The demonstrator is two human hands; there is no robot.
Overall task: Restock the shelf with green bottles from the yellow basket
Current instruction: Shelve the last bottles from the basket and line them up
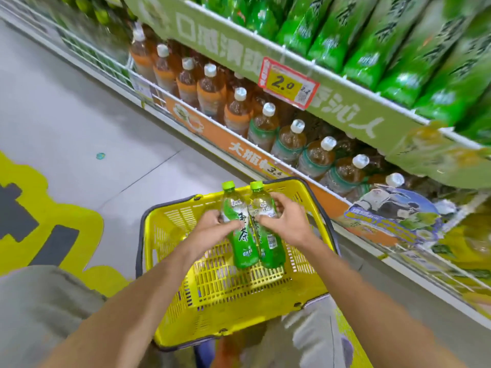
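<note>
Bottles: two green bottles, left one (239, 229) and right one (265, 229), side by side and touching, caps pointing away toward the shelf, held above the yellow basket (170, 235). Left hand (212, 232) wraps the left bottle mid-body, fingers curled narrow around it. Right hand (285, 219) grips the right bottle from the outer side, fingers (276, 201) closed over its upper label. Both hands full, thumbs near the seam between the bottles. Basket floor under them looks bare, mesh visible; dark handle (139, 245) lies along the rim. Basket sits on the grey floor (79, 115) just beside the bottom shelf edge (239, 147), which carries an orange strip. Bottom shelf holds large brown tea bottles (236, 112) with white caps, packed in a row. Upper shelf (292, 57) with green strip and price tag (288, 83) holds green-labelled bottles (385, 35), tightly packed in view. Open room is to the left, over the floor and its yellow floor graphic (53, 235).
</note>
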